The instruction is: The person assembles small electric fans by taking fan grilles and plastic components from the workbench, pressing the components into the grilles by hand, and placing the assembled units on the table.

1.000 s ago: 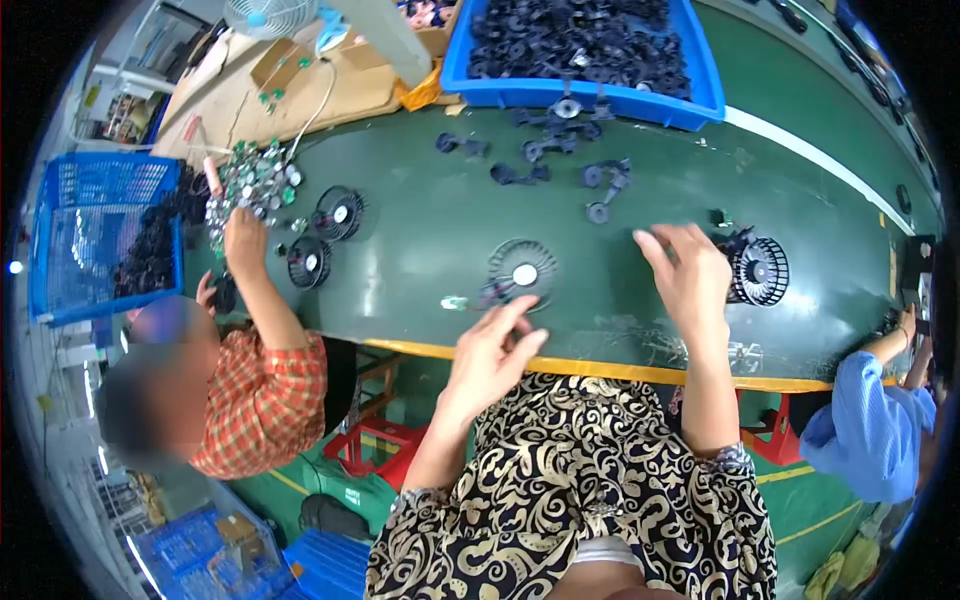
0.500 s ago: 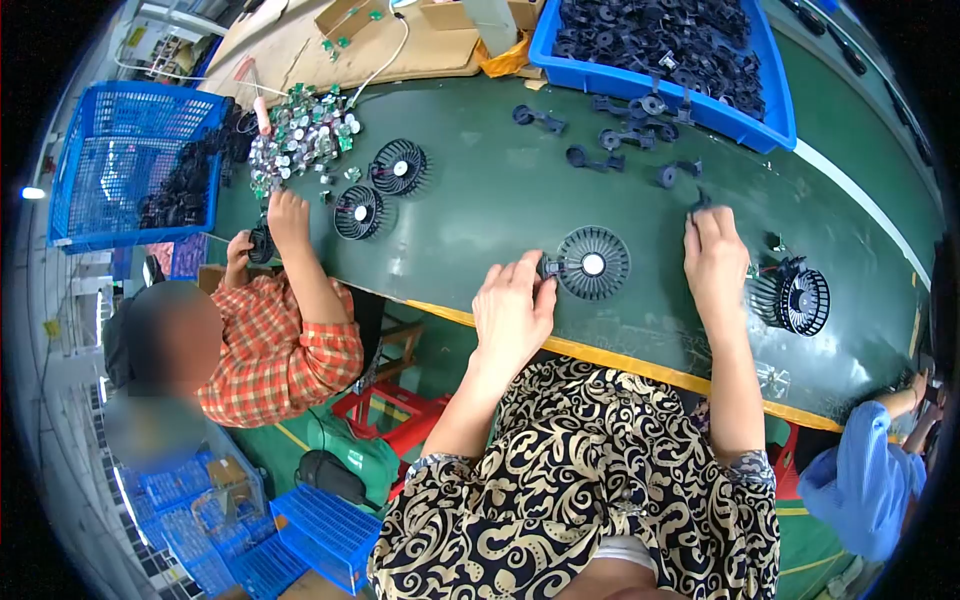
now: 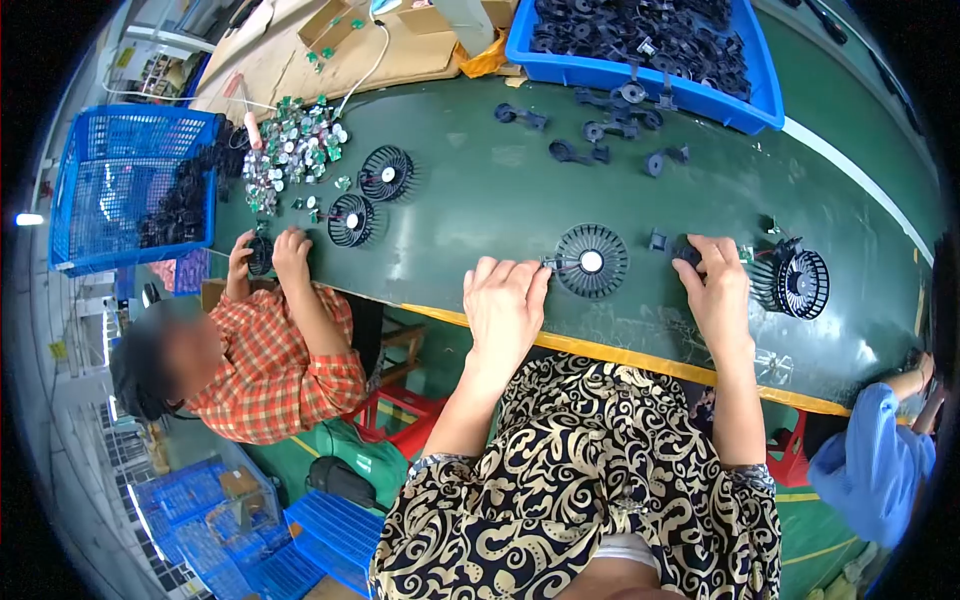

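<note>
My left hand (image 3: 505,305) is closed at the left edge of a round black fan cage (image 3: 591,262) with a white centre, its fingertips at the small part and wires there. My right hand (image 3: 717,290) pinches a small black bracket (image 3: 686,254) just above the green table. Right of that hand stands another black fan cage (image 3: 801,284), tilted on its side, with a small green circuit board (image 3: 746,254) by its wires. Several loose black brackets (image 3: 578,152) lie farther back.
A blue tray (image 3: 640,78) of black brackets stands at the back. Toward the left are two fan cages (image 3: 388,174), a pile of green-and-silver parts (image 3: 300,140) and a blue basket (image 3: 135,190). A co-worker in a checked shirt (image 3: 280,365) sits left; a blue sleeve (image 3: 870,460) shows right.
My right hand took a black bracket from the loose ones and brought it nearer. My left hand moved to the cage's left edge. The view shifted, and the co-worker's hand left the parts pile.
</note>
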A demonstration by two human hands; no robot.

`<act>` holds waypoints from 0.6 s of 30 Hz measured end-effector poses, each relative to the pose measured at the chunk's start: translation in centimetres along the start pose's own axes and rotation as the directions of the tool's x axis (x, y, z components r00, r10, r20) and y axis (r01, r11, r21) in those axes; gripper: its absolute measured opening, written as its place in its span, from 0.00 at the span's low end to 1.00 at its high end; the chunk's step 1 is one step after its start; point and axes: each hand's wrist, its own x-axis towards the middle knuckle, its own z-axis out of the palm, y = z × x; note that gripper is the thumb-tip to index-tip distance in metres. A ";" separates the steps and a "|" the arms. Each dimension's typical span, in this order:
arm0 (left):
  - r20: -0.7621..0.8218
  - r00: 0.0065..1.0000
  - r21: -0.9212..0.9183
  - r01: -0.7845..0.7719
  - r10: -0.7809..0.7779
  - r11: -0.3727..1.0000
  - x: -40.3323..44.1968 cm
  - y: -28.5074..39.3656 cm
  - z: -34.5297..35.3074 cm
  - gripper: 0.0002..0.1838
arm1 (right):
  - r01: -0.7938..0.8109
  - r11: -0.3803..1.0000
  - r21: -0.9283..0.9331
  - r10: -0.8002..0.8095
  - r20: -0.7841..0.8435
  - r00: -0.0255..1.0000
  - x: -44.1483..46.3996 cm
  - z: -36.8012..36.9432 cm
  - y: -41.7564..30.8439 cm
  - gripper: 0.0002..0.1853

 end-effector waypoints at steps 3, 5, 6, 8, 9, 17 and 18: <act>0.011 1.000 -0.041 -0.015 0.016 0.999 -0.1 0.3 0.4 0.07 | -0.056 0.997 -0.046 0.058 0.045 0.997 0.3 -1.0 -0.9 0.18; 0.011 0.999 -0.076 -0.032 0.033 0.997 -0.3 0.5 0.8 0.06 | 0.041 0.999 0.010 -0.041 -0.002 0.999 0.2 -1.2 -2.8 0.17; 0.012 0.999 -0.094 -0.041 0.042 0.995 -0.3 0.6 0.9 0.06 | 0.090 0.995 0.036 -0.089 -0.027 0.996 0.1 -1.0 -3.9 0.17; 0.016 0.997 -0.134 -0.067 0.069 0.989 -0.3 0.9 1.1 0.06 | 0.218 0.962 0.161 -0.220 -0.004 0.975 -0.1 0.0 -5.4 0.17; 0.018 0.996 -0.154 -0.079 0.083 0.985 -0.3 1.0 1.1 0.06 | 0.248 0.960 0.129 -0.254 0.030 0.967 -0.2 0.5 -5.9 0.17; -0.053 0.980 -0.153 -0.197 0.191 0.968 -0.1 1.1 1.1 0.04 | 0.304 0.944 -0.124 -0.301 0.046 0.953 -1.0 2.8 -6.4 0.20; -0.072 0.974 -0.149 -0.222 0.214 0.964 -0.1 1.3 1.1 0.04 | 0.299 0.946 -0.125 -0.296 0.042 0.954 -1.0 2.8 -6.4 0.20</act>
